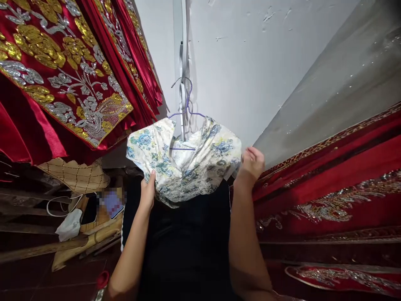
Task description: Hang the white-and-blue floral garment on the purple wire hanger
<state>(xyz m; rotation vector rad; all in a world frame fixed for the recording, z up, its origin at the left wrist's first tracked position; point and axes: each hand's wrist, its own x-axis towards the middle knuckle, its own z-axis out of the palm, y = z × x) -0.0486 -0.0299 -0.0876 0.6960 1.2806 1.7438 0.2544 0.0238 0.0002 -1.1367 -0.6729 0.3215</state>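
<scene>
A white blouse with blue and green flowers [188, 167] hangs on a purple wire hanger [188, 100] in front of the wall. My left hand [148, 190] grips the blouse's lower left side, its thumb on the front and the other fingers hidden behind the cloth. At the blouse's right sleeve, my right hand [252, 162] is closed with curled fingertips at the sleeve's edge; whatever is between them is too small to make out. The hanger's hook is up beside a narrow metal strip [182, 62] on the wall.
Red garments with gold and silver embroidery [78, 75] hang at the upper left. Red embroidered cloth [328, 188] and sheer grey fabric [326, 92] fill the right side. At the lower left are a wooden chair [90, 238], a white plastic bag [69, 225] and a phone [89, 207].
</scene>
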